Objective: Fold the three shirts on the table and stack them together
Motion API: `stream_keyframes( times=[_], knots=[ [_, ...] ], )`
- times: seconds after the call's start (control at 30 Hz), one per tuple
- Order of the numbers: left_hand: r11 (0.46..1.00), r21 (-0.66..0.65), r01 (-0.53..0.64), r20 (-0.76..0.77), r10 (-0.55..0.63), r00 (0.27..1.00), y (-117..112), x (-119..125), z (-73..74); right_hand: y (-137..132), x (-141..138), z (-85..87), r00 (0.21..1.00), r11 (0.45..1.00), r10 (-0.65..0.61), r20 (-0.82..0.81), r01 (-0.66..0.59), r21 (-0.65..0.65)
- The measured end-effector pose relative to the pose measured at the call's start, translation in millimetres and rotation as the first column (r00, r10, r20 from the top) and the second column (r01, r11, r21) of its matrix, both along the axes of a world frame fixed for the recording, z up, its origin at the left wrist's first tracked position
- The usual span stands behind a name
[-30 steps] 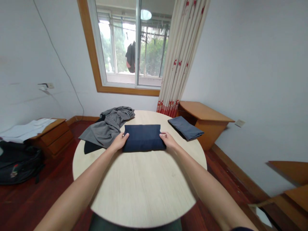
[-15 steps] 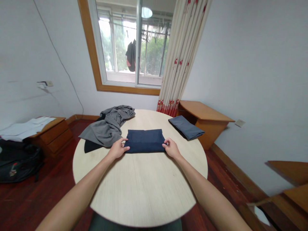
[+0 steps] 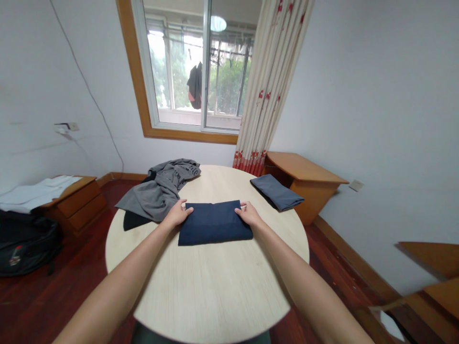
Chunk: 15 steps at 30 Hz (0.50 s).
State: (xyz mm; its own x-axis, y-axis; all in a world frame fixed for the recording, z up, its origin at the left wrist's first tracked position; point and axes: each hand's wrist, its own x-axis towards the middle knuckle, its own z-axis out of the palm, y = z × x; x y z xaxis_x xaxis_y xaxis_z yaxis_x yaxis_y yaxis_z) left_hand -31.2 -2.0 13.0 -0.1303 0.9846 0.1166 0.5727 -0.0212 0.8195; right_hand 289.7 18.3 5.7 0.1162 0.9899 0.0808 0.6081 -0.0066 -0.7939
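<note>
A folded navy cloth [image 3: 214, 222] lies flat on the round table [image 3: 215, 286], a little beyond its middle. The left hand [image 3: 176, 215] rests at the cloth's far left corner, fingers spread over the edge; the right hand [image 3: 248, 214] rests at the far right corner the same way. Both hands lie flat on the fabric, and whether any fingers curl under the edge is hidden. Just left of the left hand, a rumpled grey garment [image 3: 158, 191] spills over the table's edge, with a dark piece [image 3: 132, 220] half covered beneath it. A second folded grey-blue cloth [image 3: 277, 191] sits well apart at the table's right rim. The near edge of the table is cut off by the bottom of the view, and both forearms run out of view there.
</note>
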Motion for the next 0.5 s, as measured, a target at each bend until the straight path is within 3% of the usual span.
stream_keyframes(
  times=[0.17,0.23,0.33,0.4,0.5],
  knots=[
    [0.999,0.003,-0.043,-0.072,0.043,0.996,-0.2,0.0,-0.1,0.4,0.2,-5.6,0.993,0.996,-0.043,0.111,0.035,0.076],
    [0.999,0.006,-0.042,-0.134,0.043,0.990,-7.6,-0.6,5.2,-8.5,-1.0,0.7,0.973,0.997,-0.044,0.228,0.029,0.069],
    [0.994,0.102,-0.041,-0.377,0.077,0.923,-24.4,10.3,18.7,-27.2,-15.6,19.5,0.899,0.991,-0.067,0.432,0.010,0.132],
    [0.976,0.211,0.054,-0.522,0.065,0.851,-37.7,27.9,25.2,-40.4,-33.7,30.4,0.845,0.971,-0.013,0.534,-0.118,0.209],
    [0.918,0.211,0.336,-0.612,-0.144,0.778,-52.6,60.4,21.8,-53.0,-62.9,33.0,0.736,0.882,0.230,0.637,-0.434,0.183]
  ],
)
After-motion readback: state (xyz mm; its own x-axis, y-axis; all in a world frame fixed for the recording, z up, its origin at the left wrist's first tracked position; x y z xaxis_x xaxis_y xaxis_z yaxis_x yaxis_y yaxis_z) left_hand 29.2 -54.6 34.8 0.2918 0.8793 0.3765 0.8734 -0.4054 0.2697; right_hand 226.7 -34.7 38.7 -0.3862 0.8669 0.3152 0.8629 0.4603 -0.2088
